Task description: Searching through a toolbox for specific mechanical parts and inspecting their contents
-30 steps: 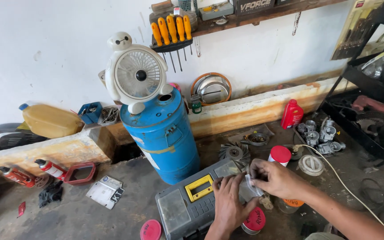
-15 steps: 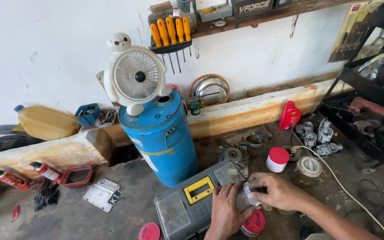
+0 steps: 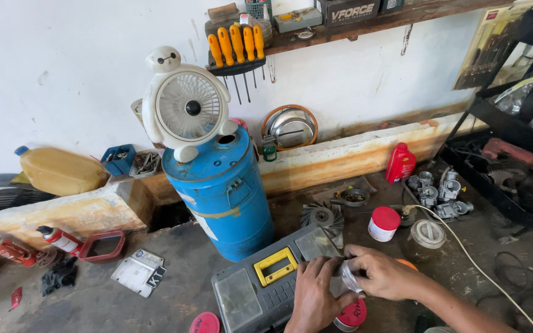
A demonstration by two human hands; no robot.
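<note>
Pinching a small shiny metal cylinder (image 3: pixel 350 277), the left hand (image 3: pixel 313 300) and right hand (image 3: pixel 385 274) are pressed together around it. The cylinder is held just above the grey plastic toolbox with yellow latch (image 3: pixel 260 290), which is placed on the dirty concrete floor (image 3: pixel 174 259) near a tall blue metal drum (image 3: pixel 223 191).

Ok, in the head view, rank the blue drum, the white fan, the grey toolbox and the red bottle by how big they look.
1. Blue drum
2. Grey toolbox, nearer the camera and partly under the hands, so unsure against the fan
3. White fan
4. Red bottle
</note>
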